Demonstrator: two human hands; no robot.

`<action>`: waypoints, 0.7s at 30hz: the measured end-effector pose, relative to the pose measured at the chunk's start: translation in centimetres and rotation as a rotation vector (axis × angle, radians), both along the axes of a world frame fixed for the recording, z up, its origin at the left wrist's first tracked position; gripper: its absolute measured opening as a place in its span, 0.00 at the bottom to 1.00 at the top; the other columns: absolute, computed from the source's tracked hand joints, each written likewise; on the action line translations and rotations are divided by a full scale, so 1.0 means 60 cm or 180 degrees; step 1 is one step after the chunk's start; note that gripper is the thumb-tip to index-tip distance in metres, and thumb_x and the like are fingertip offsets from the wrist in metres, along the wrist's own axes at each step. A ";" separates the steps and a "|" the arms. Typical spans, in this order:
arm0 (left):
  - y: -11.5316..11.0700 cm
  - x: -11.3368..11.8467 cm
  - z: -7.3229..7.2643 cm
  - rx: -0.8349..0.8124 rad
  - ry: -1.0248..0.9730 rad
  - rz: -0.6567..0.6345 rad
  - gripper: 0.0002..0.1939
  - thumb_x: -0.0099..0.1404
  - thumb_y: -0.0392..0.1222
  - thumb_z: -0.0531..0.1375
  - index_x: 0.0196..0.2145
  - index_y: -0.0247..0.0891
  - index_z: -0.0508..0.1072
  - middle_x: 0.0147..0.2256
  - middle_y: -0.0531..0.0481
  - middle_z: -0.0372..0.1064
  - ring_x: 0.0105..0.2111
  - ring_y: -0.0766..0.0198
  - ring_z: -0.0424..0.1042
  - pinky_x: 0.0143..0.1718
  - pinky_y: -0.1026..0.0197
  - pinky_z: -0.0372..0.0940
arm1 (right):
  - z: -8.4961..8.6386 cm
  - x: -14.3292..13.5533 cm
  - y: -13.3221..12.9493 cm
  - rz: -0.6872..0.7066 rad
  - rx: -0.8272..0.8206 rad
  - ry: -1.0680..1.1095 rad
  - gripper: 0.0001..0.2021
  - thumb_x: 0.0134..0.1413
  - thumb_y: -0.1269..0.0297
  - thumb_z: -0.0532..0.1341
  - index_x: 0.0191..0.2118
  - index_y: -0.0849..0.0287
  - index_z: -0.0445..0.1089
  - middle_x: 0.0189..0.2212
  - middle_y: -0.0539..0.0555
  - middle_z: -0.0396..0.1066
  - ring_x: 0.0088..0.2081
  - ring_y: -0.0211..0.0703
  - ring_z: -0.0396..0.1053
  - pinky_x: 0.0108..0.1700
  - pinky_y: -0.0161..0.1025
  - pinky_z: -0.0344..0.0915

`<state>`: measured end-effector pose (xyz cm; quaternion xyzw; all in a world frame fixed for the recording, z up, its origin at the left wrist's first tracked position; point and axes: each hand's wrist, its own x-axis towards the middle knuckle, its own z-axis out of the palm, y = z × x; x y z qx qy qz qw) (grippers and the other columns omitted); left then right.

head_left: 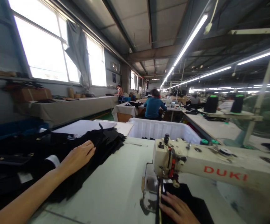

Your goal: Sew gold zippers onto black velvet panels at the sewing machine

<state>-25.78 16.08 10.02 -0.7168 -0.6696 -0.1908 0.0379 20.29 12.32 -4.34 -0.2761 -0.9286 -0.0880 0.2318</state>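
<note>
My left hand (pixel 80 156) rests on the pile of black fabric pieces (pixel 106 141) at the left of the pale table (pixel 116 174). Its fingers bend and press together at a piece's edge; what they hold, if anything, is hidden. At the lower right, my right hand (pixel 175 207) lies with spread fingers on a black fabric piece (pixel 195 202). A strip with a gold-coloured line runs beside those fingertips, up to the needle area of the white sewing machine (pixel 209 168).
A white plastic bin (pixel 163 128) stands behind the table. Beyond it, a person in a blue top (pixel 153 107) sits at another table. Black thread cones (pixel 211 104) stand at the right. Windows and a long covered bench line the left wall.
</note>
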 end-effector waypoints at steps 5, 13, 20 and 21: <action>-0.071 0.235 -0.115 -0.0646 -0.0254 -0.1607 0.14 0.71 0.39 0.48 0.29 0.41 0.68 0.32 0.50 0.67 0.32 0.62 0.72 0.37 0.62 0.66 | 0.067 -0.036 -0.062 -0.0663 -0.0987 0.0094 0.24 0.55 0.72 0.60 0.58 0.50 0.67 0.61 0.54 0.64 0.62 0.52 0.61 0.61 0.59 0.61; -0.107 0.362 -0.174 -0.0527 -0.0367 -0.2420 0.09 0.71 0.46 0.54 0.43 0.44 0.72 0.46 0.48 0.73 0.45 0.52 0.74 0.53 0.49 0.68 | 0.067 -0.029 -0.064 -0.0680 -0.1272 0.0252 0.26 0.52 0.75 0.57 0.57 0.51 0.66 0.61 0.52 0.64 0.65 0.47 0.56 0.67 0.56 0.49; -0.117 0.335 -0.203 -0.0078 -0.0361 -0.2441 0.34 0.69 0.44 0.58 0.69 0.49 0.48 0.63 0.47 0.59 0.62 0.45 0.59 0.64 0.39 0.53 | 0.039 -0.031 -0.056 -0.0808 -0.0985 0.0376 0.25 0.56 0.74 0.56 0.59 0.54 0.65 0.59 0.52 0.66 0.62 0.49 0.61 0.65 0.58 0.55; -0.120 0.336 -0.207 -0.0068 -0.0343 -0.2465 0.37 0.70 0.44 0.57 0.70 0.51 0.44 0.64 0.48 0.58 0.63 0.45 0.58 0.64 0.39 0.52 | 0.037 -0.031 -0.055 -0.0831 -0.0923 0.0400 0.24 0.56 0.73 0.57 0.59 0.54 0.66 0.59 0.52 0.67 0.61 0.50 0.62 0.65 0.59 0.56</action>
